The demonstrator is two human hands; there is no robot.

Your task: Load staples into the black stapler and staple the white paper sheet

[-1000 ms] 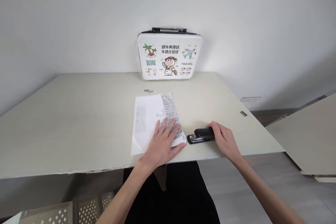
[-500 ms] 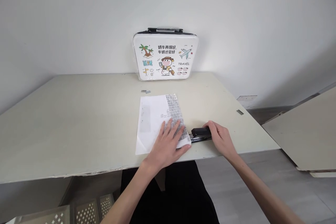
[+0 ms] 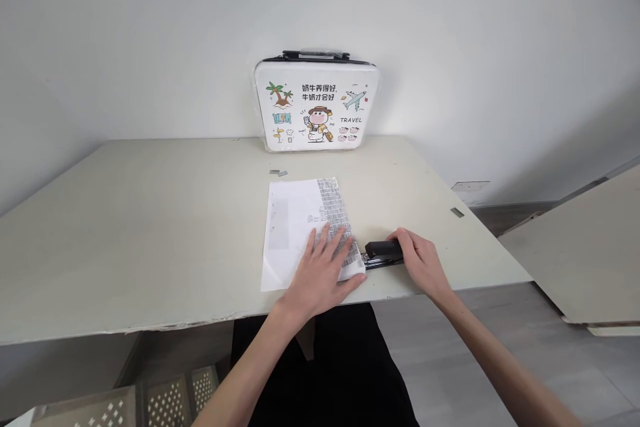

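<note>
My left hand (image 3: 320,273) lies flat with fingers spread on a white paper sheet (image 3: 295,213) that has a dense grey printed band along its right side. The sheet rests close to the table's front edge. My right hand (image 3: 420,260) is wrapped around the rear of a black stapler (image 3: 383,251). The stapler lies on the table, its front end at the paper's lower right edge. Whether the paper sits between its jaws cannot be made out. My right fingers are partly hidden behind the stapler.
A white carrying case (image 3: 320,107) with cartoon prints leans upright against the wall. Small staple strips (image 3: 279,173) lie behind the paper, and another staple strip (image 3: 457,212) is near the table's right edge. Below the table at lower left are perforated baskets (image 3: 167,403).
The view has shifted very slightly. Both hands, the paper and the stapler hold practically the same positions relative to each other.
</note>
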